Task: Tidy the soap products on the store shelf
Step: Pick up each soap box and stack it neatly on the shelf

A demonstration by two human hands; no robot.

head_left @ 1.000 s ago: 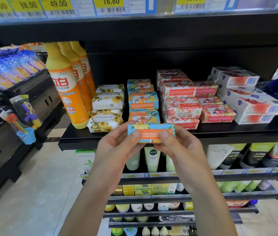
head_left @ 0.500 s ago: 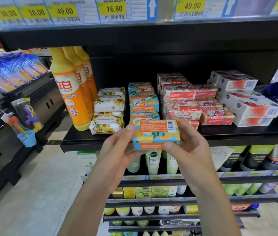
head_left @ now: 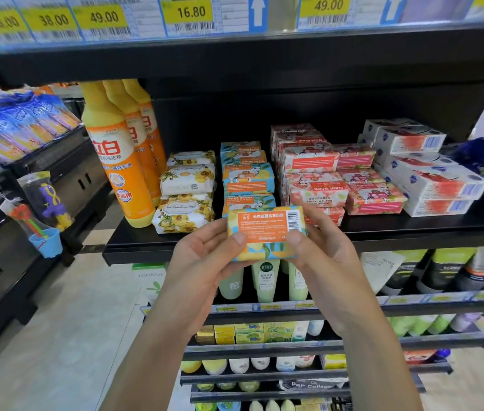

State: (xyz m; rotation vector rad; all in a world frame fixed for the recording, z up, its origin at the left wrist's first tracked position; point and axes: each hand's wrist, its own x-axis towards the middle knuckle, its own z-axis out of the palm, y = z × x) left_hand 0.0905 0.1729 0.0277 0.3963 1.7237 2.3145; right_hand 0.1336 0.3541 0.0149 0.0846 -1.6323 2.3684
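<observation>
hands gripping soap bar, underside hidden

A blue-and-yellow lemon-print soap bar is held in front of the shelf, its orange label with barcode facing the camera. Behind it on the shelf lies a stack of matching blue soaps, between floral-wrapped soaps and pink soap boxes.

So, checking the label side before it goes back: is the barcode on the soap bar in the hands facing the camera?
Yes, the soap bar shows its orange back panel with the barcode at its upper right.
</observation>
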